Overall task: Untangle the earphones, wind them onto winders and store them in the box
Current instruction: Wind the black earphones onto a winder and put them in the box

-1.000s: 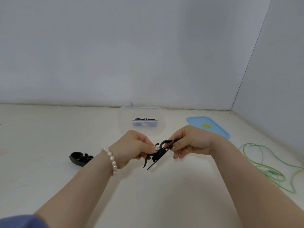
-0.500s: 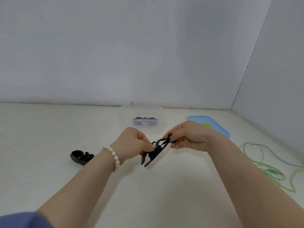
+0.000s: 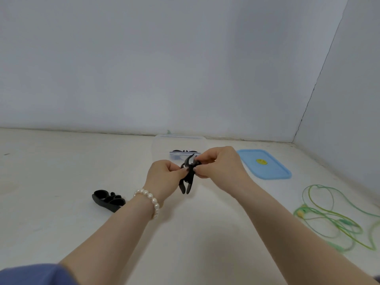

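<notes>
Your left hand (image 3: 164, 177) and right hand (image 3: 216, 165) both pinch the black winder (image 3: 188, 177) up in the air, in front of the clear box (image 3: 158, 145). The green earphones (image 3: 329, 214) lie on the table (image 3: 61, 161) to your right.

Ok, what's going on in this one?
A person is working on a black winder, held above the table with both hands: the left hand grips one side and the right hand pinches the top. A clear box behind the hands already has something dark in it, and its blue lid lies beside it. A second black winder lies on the left, and the green earphones lie loose on the right, not yet wound.
</notes>
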